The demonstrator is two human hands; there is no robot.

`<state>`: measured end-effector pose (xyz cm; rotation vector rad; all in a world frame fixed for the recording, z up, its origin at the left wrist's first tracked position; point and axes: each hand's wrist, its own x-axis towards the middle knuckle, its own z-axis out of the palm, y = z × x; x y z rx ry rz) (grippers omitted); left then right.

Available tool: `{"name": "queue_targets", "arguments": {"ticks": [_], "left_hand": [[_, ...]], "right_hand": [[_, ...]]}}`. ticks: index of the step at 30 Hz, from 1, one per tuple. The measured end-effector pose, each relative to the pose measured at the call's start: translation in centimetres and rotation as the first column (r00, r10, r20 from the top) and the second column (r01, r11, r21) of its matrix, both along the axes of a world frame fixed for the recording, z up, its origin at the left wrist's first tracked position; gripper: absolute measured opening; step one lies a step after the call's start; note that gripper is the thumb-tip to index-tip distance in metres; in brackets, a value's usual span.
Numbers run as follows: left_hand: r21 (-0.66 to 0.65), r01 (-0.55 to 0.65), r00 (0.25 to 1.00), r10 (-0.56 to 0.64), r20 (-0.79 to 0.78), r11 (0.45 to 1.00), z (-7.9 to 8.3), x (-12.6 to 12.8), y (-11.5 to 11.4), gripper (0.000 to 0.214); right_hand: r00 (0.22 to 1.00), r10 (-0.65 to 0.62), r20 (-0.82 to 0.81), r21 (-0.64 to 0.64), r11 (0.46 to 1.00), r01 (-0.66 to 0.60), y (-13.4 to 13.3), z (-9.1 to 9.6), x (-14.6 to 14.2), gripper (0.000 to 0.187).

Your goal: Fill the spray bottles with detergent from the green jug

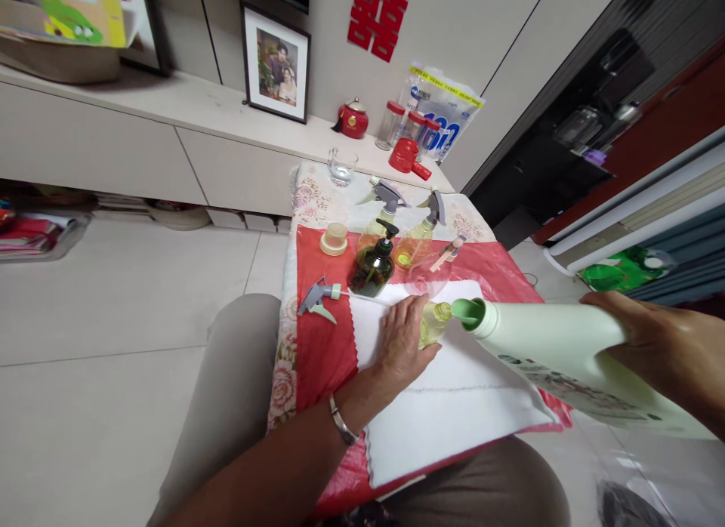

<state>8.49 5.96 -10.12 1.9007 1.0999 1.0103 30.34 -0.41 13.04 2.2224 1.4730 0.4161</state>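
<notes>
Covered surface (pixel 324 365), partly under white cloth (pixel 464 414). Jug (pixel 558 327) tipped, far end cut off at frame edge. Right hand (pixel 651 342) grips jug, fingers partly hidden. Left hand (pixel 403 337) grasps bottle (pixel 433 328) on white cloth, hiding part of it; bottle mouth at jug spout, flow unclear. Spray head (pixel 320 294) left, tube end hidden.

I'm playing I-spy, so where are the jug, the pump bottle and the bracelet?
Jug (pixel 560 332): head view, on its pale green side.
Pump bottle (pixel 371 272): head view, on its dark body.
Bracelet (pixel 340 421): head view, on its silvery band.
</notes>
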Motion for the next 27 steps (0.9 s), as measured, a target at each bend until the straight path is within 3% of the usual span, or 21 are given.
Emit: {"name": "queue_targets", "arguments": {"ticks": [27], "left_hand": [[0.028,-0.008,1.000,0.008,0.008,1.000,-0.16,0.06,-0.04,0.084]], "right_hand": [[1.000,-0.015,0.007,-0.030,0.999,0.015,-0.02,0.31,-0.07,0.059]]}}
